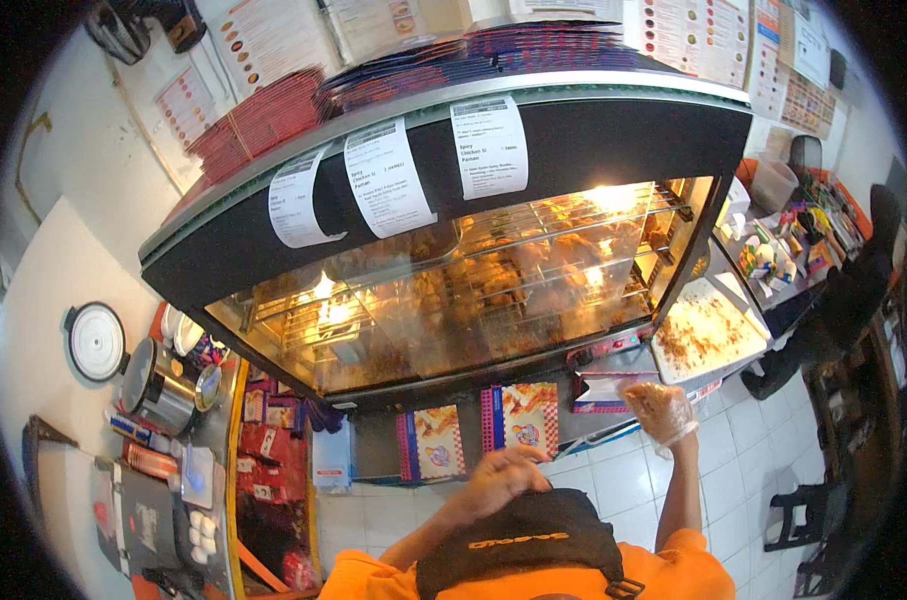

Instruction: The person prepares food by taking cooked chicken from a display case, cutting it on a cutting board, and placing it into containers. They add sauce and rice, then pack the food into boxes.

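Observation:
My right hand [659, 414], in a transparent plastic glove, is at the right end of the counter. Its fingers are beside or over an opened paper food box [609, 391] with a white inside. Whether they hold anything is hidden by the glove and the angle. My bare left hand [507, 474] is in front of the counter, its fingers partly curled. Just beyond it stands a printed food box [527, 416] with a checkered edge. Another such box [434, 442] stands farther left. Behind them, the lit glass food warmer [453, 315] holds browned fried chicken [566, 259] on wire racks.
A white tray [705, 330] with brown crumbs sits right of the warmer. Printed order slips [489, 148] hang from the warmer's top edge. Flattened boxes [491, 60] are stacked above. Left are a metal pot [157, 386] and a yellow-edged shelf [234, 465]. A black bag [517, 540] hangs at my chest.

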`<control>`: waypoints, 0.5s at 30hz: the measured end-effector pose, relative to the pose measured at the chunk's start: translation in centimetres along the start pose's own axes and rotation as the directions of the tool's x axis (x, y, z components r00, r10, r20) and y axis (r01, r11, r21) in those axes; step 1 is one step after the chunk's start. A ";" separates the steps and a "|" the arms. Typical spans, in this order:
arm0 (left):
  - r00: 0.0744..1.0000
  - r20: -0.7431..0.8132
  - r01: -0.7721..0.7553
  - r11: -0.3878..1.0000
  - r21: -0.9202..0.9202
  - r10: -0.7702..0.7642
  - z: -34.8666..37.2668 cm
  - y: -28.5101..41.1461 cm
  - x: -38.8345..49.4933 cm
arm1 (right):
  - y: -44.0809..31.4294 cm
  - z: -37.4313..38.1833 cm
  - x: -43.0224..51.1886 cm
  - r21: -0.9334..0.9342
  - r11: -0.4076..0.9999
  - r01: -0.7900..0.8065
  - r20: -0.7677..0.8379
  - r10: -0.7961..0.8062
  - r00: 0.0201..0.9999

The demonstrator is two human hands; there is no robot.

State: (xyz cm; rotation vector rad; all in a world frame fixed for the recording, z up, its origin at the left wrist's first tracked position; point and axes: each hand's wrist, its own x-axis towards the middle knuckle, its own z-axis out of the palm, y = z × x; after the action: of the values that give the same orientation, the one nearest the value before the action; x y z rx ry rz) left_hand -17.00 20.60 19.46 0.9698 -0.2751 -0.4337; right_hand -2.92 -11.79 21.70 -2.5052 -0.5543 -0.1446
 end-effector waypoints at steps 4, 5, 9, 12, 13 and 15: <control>0.820 0.557 -0.097 0.929 0.358 -0.129 2.4 -3.3 0.1 | 3.4 0.2 -0.5 0.236 0.961 -0.144 -0.025 0.154 0.988; 0.801 0.573 -0.036 0.941 0.336 -0.174 2.5 -4.1 0.3 | 4.1 0.2 -0.3 0.253 0.932 -0.259 -0.012 0.270 0.963; 0.738 0.583 0.145 0.925 0.352 -0.338 2.0 -7.4 2.6 | 5.5 1.8 1.5 0.421 0.900 -0.111 -0.237 0.228 0.944; 0.776 0.470 0.229 0.883 0.411 -0.420 2.6 -8.5 3.6 | 4.3 4.8 2.8 0.685 0.713 0.151 -0.280 0.065 0.958; 0.821 0.422 0.217 0.894 0.393 -0.385 3.1 -8.5 3.8 | 3.3 6.2 3.0 0.672 0.692 0.263 -0.352 -0.014 0.936; 0.894 0.284 0.229 0.898 0.377 -0.347 3.9 -7.8 3.5 | 0.4 8.9 2.8 0.679 0.666 0.307 -0.353 -0.071 0.933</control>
State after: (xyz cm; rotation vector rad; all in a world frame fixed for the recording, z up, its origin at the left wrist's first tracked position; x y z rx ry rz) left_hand -17.34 12.28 15.17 1.2758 -0.5372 -0.8606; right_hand -0.29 -6.19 14.63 -1.5937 -0.5991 -0.3105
